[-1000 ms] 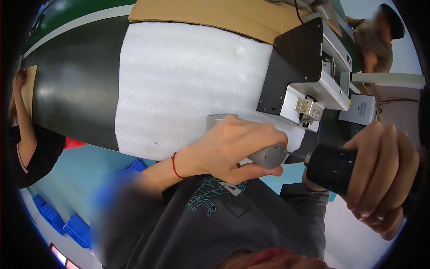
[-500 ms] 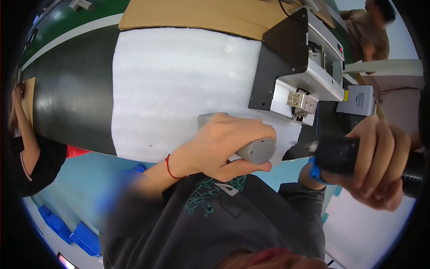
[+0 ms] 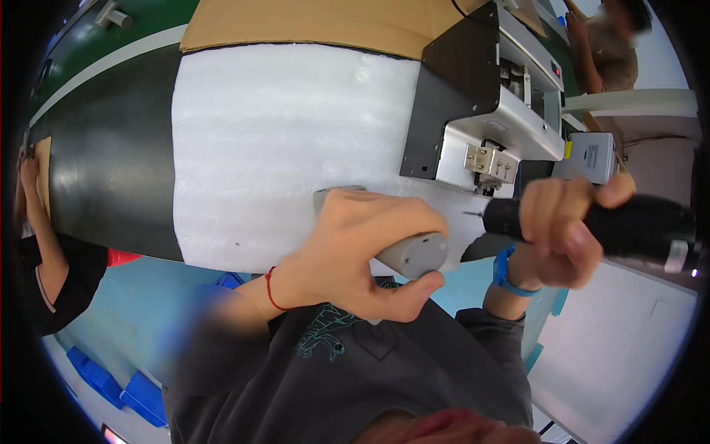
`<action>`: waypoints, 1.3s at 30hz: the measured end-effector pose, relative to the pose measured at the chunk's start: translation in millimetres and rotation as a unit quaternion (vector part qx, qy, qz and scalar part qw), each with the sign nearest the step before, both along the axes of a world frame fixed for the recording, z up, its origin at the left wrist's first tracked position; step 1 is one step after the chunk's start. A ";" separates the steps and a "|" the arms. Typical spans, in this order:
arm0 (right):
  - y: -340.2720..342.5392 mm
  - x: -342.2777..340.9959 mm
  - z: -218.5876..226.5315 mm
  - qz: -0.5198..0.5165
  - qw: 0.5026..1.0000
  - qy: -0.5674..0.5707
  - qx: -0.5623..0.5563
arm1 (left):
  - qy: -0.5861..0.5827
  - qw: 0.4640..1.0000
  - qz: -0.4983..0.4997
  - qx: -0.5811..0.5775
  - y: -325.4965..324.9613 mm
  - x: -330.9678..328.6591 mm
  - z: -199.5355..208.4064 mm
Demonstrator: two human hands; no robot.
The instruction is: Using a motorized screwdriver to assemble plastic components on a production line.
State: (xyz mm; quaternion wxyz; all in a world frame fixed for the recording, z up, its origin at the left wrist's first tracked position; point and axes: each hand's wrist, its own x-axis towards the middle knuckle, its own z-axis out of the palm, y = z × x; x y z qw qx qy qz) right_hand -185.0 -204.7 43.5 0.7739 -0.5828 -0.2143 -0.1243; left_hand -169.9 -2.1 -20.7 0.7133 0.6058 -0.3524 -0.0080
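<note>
My left hand (image 3: 355, 248) is wrapped round a grey cylindrical housing (image 3: 424, 255) just over the near edge of the white foam sheet. The housing's round end, with small holes in it, faces right; its other end shows past my knuckles. In my right hand (image 3: 566, 233) is a black electric screwdriver (image 3: 636, 226), fingers closed round its front part. Its thin bit points left, toward the housing and apart from it. Just beyond the bit stands a black and silver screw feeder (image 3: 462, 111) with a metal block at its front.
White foam sheet (image 3: 288, 140) covers the middle of the dark table (image 3: 111, 148). Cardboard (image 3: 310, 26) lies along the far side. A grey box (image 3: 592, 155) sits right of the feeder. Co-workers are at the far left and upper right. Blue bins (image 3: 144, 396) stand lower left.
My right hand has moved up and left, and the screwdriver has swung so its bit now shows clearly. My left thumb has dropped a little from the housing's end. The view has shifted slightly.
</note>
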 end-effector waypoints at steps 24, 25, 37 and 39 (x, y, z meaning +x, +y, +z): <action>16.7 2.0 44.4 0.253 0.966 -0.025 0.038 | -0.049 0.996 0.040 0.061 -8.0 -0.5 0.0; 17.9 3.2 45.5 0.248 0.968 -0.017 0.045 | -0.049 0.996 0.041 0.059 -8.1 0.2 0.9; 14.9 11.9 43.8 0.095 0.977 -0.152 0.119 | -0.151 0.935 0.102 0.304 38.1 43.7 26.0; -4.5 0.7 31.3 0.000 0.977 -0.156 0.143 | -0.125 0.873 0.208 0.424 88.5 100.4 26.1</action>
